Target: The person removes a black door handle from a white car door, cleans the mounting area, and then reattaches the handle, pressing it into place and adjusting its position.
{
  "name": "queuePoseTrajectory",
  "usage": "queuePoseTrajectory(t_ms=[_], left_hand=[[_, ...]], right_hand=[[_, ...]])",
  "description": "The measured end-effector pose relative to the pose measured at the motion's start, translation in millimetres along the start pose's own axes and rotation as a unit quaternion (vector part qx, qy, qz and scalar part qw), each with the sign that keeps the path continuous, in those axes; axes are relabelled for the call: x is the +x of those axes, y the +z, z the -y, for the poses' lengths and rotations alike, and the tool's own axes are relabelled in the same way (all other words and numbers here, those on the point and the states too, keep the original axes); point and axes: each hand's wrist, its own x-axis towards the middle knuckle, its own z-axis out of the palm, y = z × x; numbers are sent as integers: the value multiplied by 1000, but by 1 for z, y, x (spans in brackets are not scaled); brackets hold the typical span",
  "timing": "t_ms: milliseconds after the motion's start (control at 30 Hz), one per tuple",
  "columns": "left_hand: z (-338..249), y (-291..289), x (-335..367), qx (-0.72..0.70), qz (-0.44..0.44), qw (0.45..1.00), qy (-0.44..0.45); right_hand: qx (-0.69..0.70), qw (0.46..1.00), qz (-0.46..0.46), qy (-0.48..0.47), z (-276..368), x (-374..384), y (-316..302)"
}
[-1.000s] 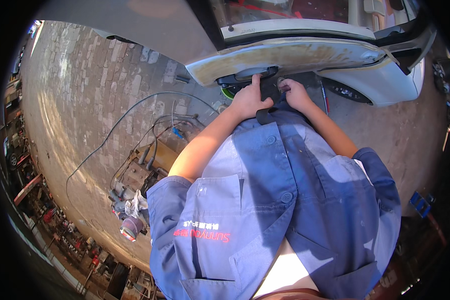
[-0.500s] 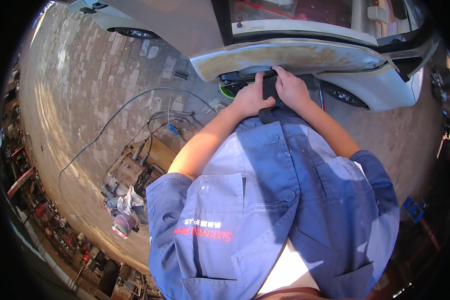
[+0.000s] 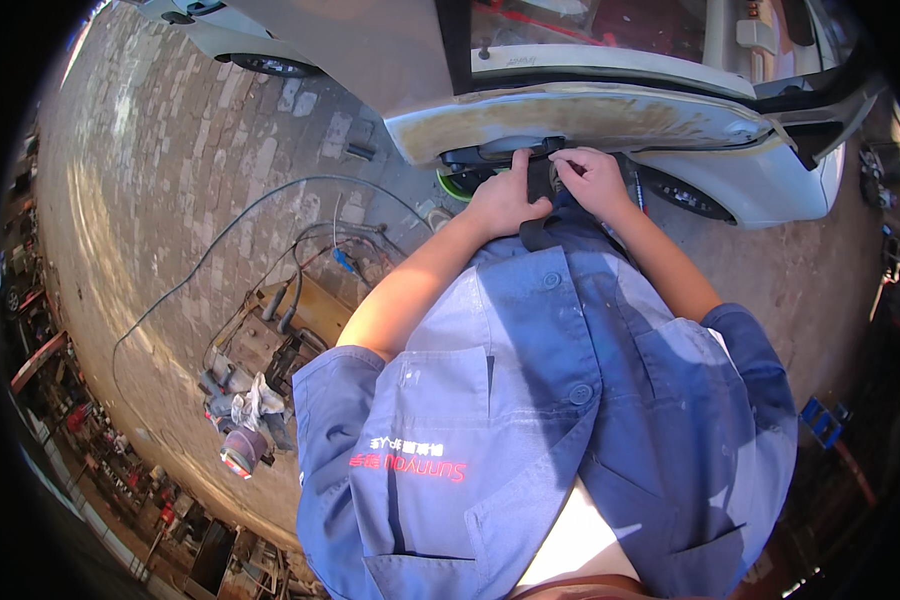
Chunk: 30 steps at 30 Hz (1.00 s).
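Observation:
A pale car door panel (image 3: 590,117), with brownish sanded patches along it, spans the top of the head view. A black door handle (image 3: 478,156) is fitted along its lower part. My left hand (image 3: 505,203) is at this handle, index finger stretched out against it and thumb apart; its other fingers are hidden. A dark strip (image 3: 536,236) hangs just below that hand. My right hand (image 3: 592,182) is just below the handle's right end, thumb and index finger pinched together. What they pinch, if anything, is too small to make out.
A bright green rim (image 3: 453,187) shows under the door, left of my hands. A hose (image 3: 232,250) curves over the brick floor (image 3: 170,190) to a cluttered tool stand (image 3: 270,325) at left. The car's front wheel (image 3: 688,193) is at right; a blue object (image 3: 820,422) lies lower right.
My right hand has drawn back slightly from the handle's right end, and its fingers have come together in a pinch. My left hand stays almost in place.

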Motion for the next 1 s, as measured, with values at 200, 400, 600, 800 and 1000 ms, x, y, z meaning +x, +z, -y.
queuePoseTrajectory(t_ms=[200, 400, 600, 800, 1000], left_hand=[[3, 4, 0, 14, -23, 999, 29], [1, 2, -1, 3, -13, 1000, 19], [1, -1, -2, -5, -4, 1000, 17], [0, -1, -2, 0, -11, 1000, 23], [-4, -4, -1, -2, 6, 1000, -4]], right_hand=[[445, 843, -81, 293, -14, 19, 7], [523, 776, -101, 338, -24, 24, 22], [555, 741, -128, 355, -31, 29, 31], [588, 710, -171, 348, -27, 32, 41], [565, 730, -204, 326, -23, 34, 46]])
